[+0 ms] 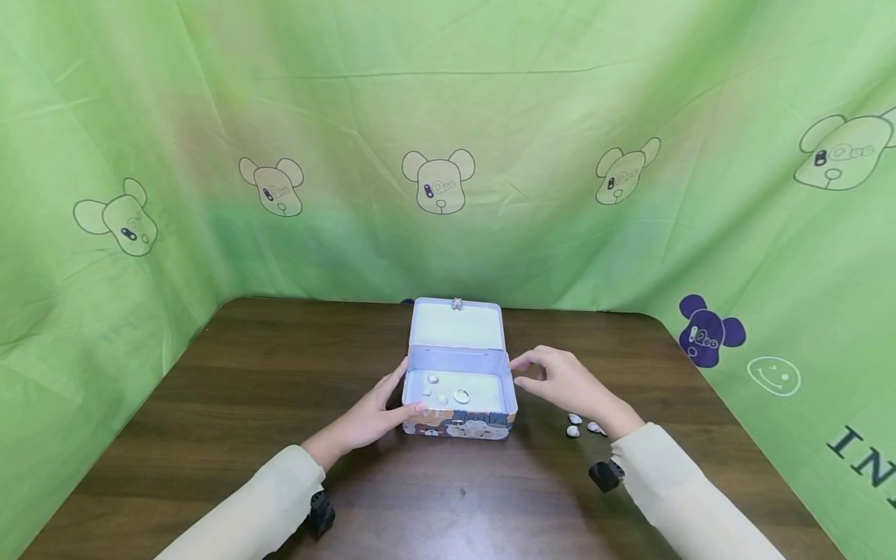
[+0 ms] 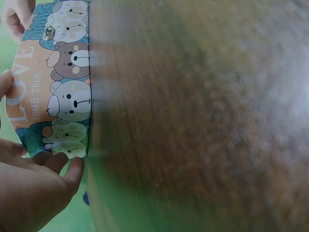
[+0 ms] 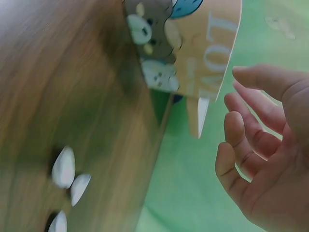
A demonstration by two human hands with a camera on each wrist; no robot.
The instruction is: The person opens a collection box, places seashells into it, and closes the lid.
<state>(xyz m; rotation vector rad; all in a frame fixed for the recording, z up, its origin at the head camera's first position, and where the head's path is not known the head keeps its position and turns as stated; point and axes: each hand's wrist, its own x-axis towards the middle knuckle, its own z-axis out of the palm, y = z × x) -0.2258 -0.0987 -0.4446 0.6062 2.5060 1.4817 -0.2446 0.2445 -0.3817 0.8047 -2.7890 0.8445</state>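
A tin box [image 1: 458,424] with cartoon bears and the words "LOVE COME TRUE" stands on the table, its lid [image 1: 457,325] raised at the back. My left hand [image 1: 371,416] holds the box's left front corner, thumb on the front rim and fingers along the side wall. Beside the right wall is my right hand [image 1: 562,381], fingers loosely bent and nothing held in the right wrist view. Inside the box lie several small whitish pieces that look like shells, and a larger round piece [image 1: 461,397]. More white shells [image 3: 63,167] lie on the table below the right wrist.
The brown wooden table [image 1: 294,350] reaches back to a green curtain [image 1: 350,101] printed with bear heads. A dark wrist device [image 1: 606,475] sits at the right cuff, another device [image 1: 320,513] at the left.
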